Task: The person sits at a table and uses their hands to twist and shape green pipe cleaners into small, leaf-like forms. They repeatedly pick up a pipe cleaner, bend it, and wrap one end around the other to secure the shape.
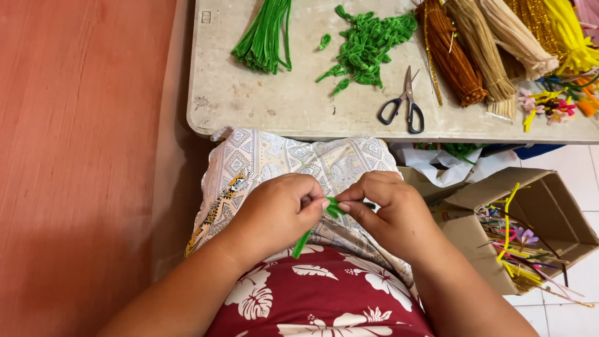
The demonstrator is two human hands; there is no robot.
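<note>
A short green pipe cleaner (pixel 303 242) is pinched between both my hands over my lap. My left hand (pixel 279 212) grips it from the left, its loose end hanging down below the fist. My right hand (pixel 385 209) pinches the bent top end (pixel 334 207) with thumb and fingertips. The two hands nearly touch at the fingertips. On the table ahead lie a heap of bent green pieces (pixel 369 42) and a bundle of straight green pipe cleaners (pixel 264 36).
Black-handled scissors (pixel 405 103) lie on the pale table (pixel 262 100) near its front edge. Brown, tan and yellow pipe cleaner bundles (pixel 486 47) fill the right end. An open cardboard box (pixel 549 218) with coloured stems stands on the floor at right. A reddish wall (pixel 81 156) is at left.
</note>
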